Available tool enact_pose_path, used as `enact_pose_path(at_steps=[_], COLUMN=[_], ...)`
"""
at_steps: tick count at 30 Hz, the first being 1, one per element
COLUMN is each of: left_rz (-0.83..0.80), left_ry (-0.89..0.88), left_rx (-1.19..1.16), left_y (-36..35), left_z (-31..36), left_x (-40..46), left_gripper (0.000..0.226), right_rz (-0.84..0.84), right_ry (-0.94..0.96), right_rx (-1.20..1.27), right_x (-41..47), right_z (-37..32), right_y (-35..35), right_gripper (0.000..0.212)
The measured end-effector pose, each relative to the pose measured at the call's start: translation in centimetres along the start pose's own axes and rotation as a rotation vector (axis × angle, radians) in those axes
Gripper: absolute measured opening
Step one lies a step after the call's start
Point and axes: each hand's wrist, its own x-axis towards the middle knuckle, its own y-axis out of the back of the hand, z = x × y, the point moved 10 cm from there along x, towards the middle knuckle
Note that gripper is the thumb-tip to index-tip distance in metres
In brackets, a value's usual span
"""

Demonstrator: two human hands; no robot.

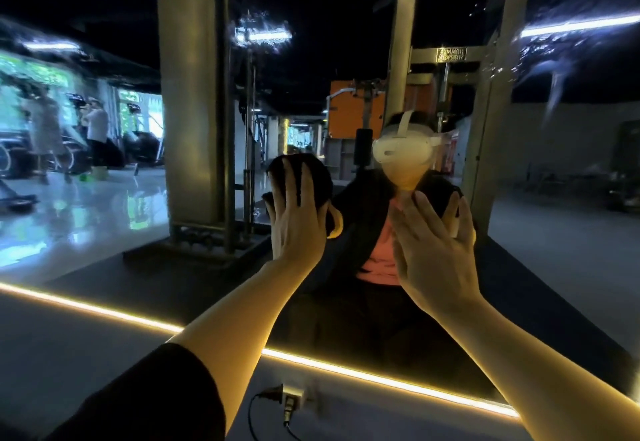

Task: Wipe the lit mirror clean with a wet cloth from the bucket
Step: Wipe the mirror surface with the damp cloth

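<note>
The large wall mirror (104, 198) fills the view, and a glowing yellow light strip (346, 369) runs along its lower edge. My left hand (298, 219) presses a dark cloth (311, 172) flat against the glass with straight, spread fingers. My right hand (436, 243) lies flat against the glass beside it, fingers straight. A dark shape shows above its fingertips; I cannot tell if it is cloth or my reflected jacket. Wet streaks and droplets (554, 59) glint on the upper glass. No bucket is in view.
Below the mirror, a white plug adapter (292, 400) with a black cable sits on the grey wall. The glass reflects me with a head-worn camera, gym machines, a shiny floor and people at the far left.
</note>
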Motion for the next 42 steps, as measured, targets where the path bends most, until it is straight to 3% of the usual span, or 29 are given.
enact_pose_path(at_steps=[6, 10, 13, 14, 16, 18, 20, 23, 24, 25, 29, 30, 32, 35, 36, 38, 42], left_rz=[-0.069, -0.025, 0.015, 0.007, -0.025, -0.043, -0.014, 0.032, 0.034, 0.027, -0.079, -0.091, -0.034, 0.036, 0.039, 0.03, -0.052], left_ry=[-0.391, -0.106, 0.102, 0.085, -0.111, -0.256, -0.075, 0.412, 0.461, 0.427, -0.034, -0.059, 0.054, 0.507, 0.547, 0.443, 0.07], left_rx=[0.171, 0.071, -0.05, -0.064, -0.012, 0.084, 0.049, -0.212, -0.267, -0.287, -0.132, -0.108, -0.165, -0.375, -0.393, -0.357, -0.264], left_y=[-2.7, -1.4, -1.8, -2.5, -4.0, -4.9, -4.7, -4.6, -4.8, -5.1, -7.1, -7.6, -7.4, -6.8, -6.8, -6.7, -7.3], left_z=[-2.0, -8.9, -8.2, -6.9, -4.4, -5.4, -9.8, -14.9, -14.7, -13.8, -11.0, -12.0, -14.5, -18.8, -19.0, -17.8, -12.7], left_x=[-6.7, -6.7, -6.8, -7.5, -10.1, -12.4, -13.3, -13.4, -13.5, -13.8, -18.7, -19.8, -19.6, -18.5, -18.4, -18.3, -19.1], left_gripper=[0.078, 0.074, 0.069, 0.07, 0.077, 0.085, 0.087, 0.072, 0.069, 0.068, 0.086, 0.089, 0.081, 0.068, 0.068, 0.071, 0.069], right_rz=[-0.033, -0.038, -0.052, -0.064, -0.085, -0.108, -0.127, -0.115, -0.112, -0.112, -0.146, -0.158, -0.167, -0.167, -0.169, -0.168, -0.198], right_ry=[0.013, 0.018, -0.017, -0.008, 0.021, 0.039, 0.06, 0.053, 0.045, 0.037, 0.039, 0.048, 0.064, 0.085, 0.091, 0.092, 0.064], right_rx=[0.013, 0.015, 0.044, 0.051, 0.059, 0.06, 0.065, 0.071, 0.078, 0.088, 0.112, 0.114, 0.11, 0.12, 0.118, 0.115, 0.124], right_x=[-1.6, -2.0, -2.4, -2.7, -3.5, -4.3, -4.9, -5.2, -5.3, -5.4, -6.6, -6.8, -7.1, -7.5, -7.6, -7.8, -8.3], right_z=[-0.9, -1.1, -2.6, -3.5, -5.1, -6.3, -7.0, -7.3, -7.5, -7.7, -9.1, -9.6, -10.1, -10.8, -10.9, -11.3, -11.6], right_y=[-0.7, -1.1, -1.7, -2.0, -2.6, -3.3, -3.9, -4.3, -4.4, -4.5, -5.5, -5.6, -5.8, -6.0, -6.1, -6.4, -7.0], right_gripper=[0.052, 0.053, 0.055, 0.055, 0.054, 0.054, 0.053, 0.054, 0.055, 0.055, 0.057, 0.057, 0.056, 0.056, 0.056, 0.057, 0.057])
